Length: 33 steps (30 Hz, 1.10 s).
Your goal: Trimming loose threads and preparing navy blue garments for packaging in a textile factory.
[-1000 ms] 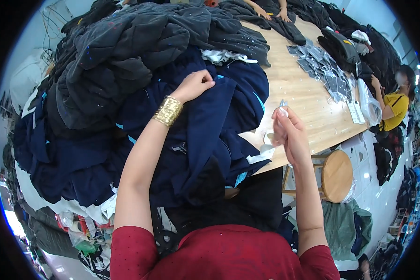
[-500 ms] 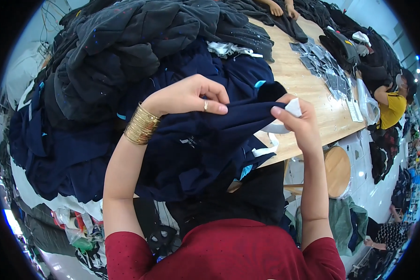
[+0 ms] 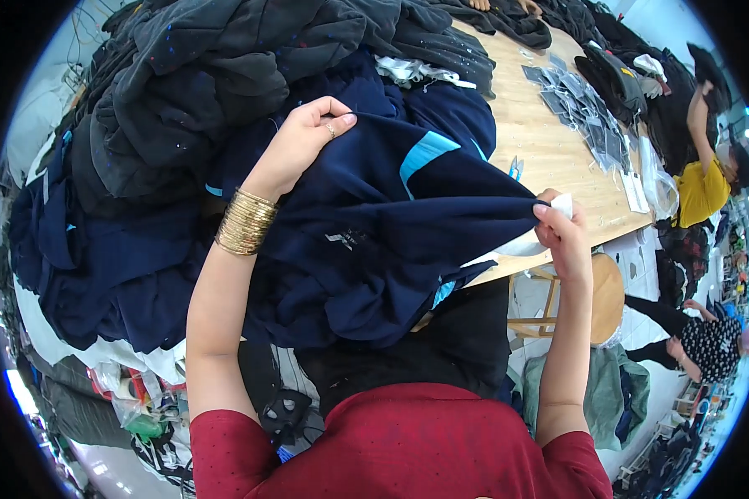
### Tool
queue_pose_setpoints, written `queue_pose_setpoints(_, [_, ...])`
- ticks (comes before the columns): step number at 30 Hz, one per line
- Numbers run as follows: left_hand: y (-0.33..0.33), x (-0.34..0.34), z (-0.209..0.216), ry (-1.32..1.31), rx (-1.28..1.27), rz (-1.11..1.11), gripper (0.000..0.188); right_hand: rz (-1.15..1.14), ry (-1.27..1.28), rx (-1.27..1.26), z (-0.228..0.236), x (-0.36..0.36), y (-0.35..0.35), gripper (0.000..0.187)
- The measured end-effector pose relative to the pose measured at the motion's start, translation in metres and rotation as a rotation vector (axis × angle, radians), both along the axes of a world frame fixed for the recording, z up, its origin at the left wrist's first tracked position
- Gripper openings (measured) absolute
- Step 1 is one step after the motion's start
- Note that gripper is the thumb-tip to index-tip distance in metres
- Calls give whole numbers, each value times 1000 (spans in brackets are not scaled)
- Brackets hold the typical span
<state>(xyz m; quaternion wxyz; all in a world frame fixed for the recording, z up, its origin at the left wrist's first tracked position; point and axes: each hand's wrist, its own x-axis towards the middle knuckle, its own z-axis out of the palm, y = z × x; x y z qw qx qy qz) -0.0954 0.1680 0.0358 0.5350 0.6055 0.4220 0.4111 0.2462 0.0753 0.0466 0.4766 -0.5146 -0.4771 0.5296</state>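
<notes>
A navy garment (image 3: 366,241) with light blue panels and a small white print is stretched between my two hands, over the table's near edge. My left hand (image 3: 308,133) pinches its cloth at the upper left; gold bangles circle that wrist. At the right, my right hand (image 3: 564,237) grips a gathered corner of the same garment, and a small white piece (image 3: 562,205) shows at its fingers. Just beyond the cloth, a pair of thread snips (image 3: 517,169) lies on the table. The garment's lower part hangs bunched toward my lap.
Dark grey garments (image 3: 200,75) are heaped at the far left, above more navy garments (image 3: 125,283). Grey tags (image 3: 582,112) lie spread on the wooden table (image 3: 524,125). A round wooden stool (image 3: 607,291) stands at the right. Co-workers are at the far edge and right side.
My left hand has moved up and left, my right hand right and slightly down. The garment is spread wider, showing a light blue panel, and the snips have come into view.
</notes>
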Motion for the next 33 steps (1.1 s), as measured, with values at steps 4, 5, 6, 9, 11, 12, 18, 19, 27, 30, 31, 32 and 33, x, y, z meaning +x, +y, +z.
queue_pose_setpoints(4, [5, 5, -17, 47, -28, 59, 11, -69, -713, 89, -22, -3, 16, 9])
queue_pose_setpoints(5, [9, 4, -24, 119, 9, 107, 13, -63, -994, 131, -26, -11, 18, 14])
queue_pose_setpoints(6, [13, 2, -32, 326, 183, 178, 14, -68, -1092, 202, -34, -19, 20, 20])
queue_pose_setpoints(9, [16, -1, -45, 608, 235, 229, 13, 45, -851, 347, -37, -53, 19, 26])
queue_pose_setpoints(11, [14, 2, -52, 615, 432, 306, 16, 140, -868, 502, -34, -75, 18, 29])
queue_pose_setpoints(12, [8, 9, -54, 591, 591, 417, 20, 191, -822, 539, -38, -85, 19, 28])
queue_pose_setpoints(18, [-36, 40, -31, 537, 671, -167, 32, 173, -559, 461, -82, -89, 44, 19])
queue_pose_setpoints(19, [-34, 32, -40, 661, 705, -196, 29, 214, -383, 274, -79, -90, 47, 18])
queue_pose_setpoints(27, [-40, 17, -25, -70, -82, -251, 18, 303, 88, -193, -30, -85, 29, 13])
queue_pose_setpoints(30, [-42, 15, -22, -124, -121, -260, 18, 305, 151, -179, -21, -84, 24, 16])
queue_pose_setpoints(31, [-43, 14, -21, -126, -123, -258, 22, 319, 149, -179, -22, -82, 24, 16])
queue_pose_setpoints(32, [-45, 14, -19, -125, -123, -260, 22, 334, 146, -180, -23, -80, 23, 16])
queue_pose_setpoints(33, [-46, 14, -17, -134, -129, -256, 23, 333, 147, -179, -22, -80, 22, 16])
